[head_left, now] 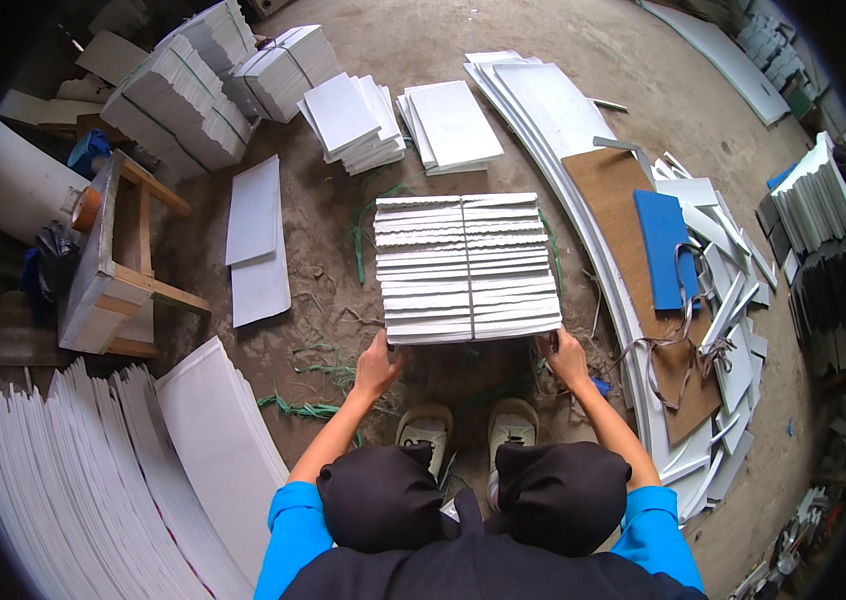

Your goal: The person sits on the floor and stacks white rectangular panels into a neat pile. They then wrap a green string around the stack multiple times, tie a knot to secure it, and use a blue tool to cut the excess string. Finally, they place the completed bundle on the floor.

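In front of my feet is a bundle of white boards (pixel 423 262), its uneven edges facing up. A thin grey strap (pixel 467 255) runs round its middle from far side to near side. My left hand (pixel 378 366) grips the near left corner with fingers curled at the board's edge. At the near right corner, my right hand (pixel 565 359) holds on in the same way. The fingertips of both hands are partly hidden by the bundle and shadow.
Loose white panels (pixel 261 240) and green twine (pixel 313 408) lie on the left floor, near an upturned wooden stool (pixel 108 275). Board stacks (pixel 453 122) stand beyond. On the right are long panels (pixel 553 100), a brown board (pixel 608 190), a blue piece (pixel 657 250) and offcuts.
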Demonstrator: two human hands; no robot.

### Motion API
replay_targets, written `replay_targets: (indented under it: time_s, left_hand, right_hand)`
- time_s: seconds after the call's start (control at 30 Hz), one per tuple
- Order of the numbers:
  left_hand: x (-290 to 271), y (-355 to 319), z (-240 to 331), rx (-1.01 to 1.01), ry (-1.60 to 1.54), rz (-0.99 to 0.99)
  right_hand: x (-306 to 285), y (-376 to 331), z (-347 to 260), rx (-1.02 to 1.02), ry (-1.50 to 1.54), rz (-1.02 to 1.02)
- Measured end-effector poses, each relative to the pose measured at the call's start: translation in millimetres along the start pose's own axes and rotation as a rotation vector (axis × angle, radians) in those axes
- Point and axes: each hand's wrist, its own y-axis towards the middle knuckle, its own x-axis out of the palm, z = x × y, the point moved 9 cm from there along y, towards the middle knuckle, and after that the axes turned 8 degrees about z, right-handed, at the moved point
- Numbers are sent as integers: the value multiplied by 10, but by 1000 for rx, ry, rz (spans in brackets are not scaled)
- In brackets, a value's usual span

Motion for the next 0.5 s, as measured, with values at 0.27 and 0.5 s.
replay_targets:
  time_s: [0.27, 0.5]
  left_hand:
    - [-330, 268, 181, -48, -165, 201]
    - [-1130, 1212, 875, -27, -71, 350]
  right_hand:
    - [-416, 283, -442, 54, 206, 199]
    - [-1274, 1320, -1205, 24, 178, 218]
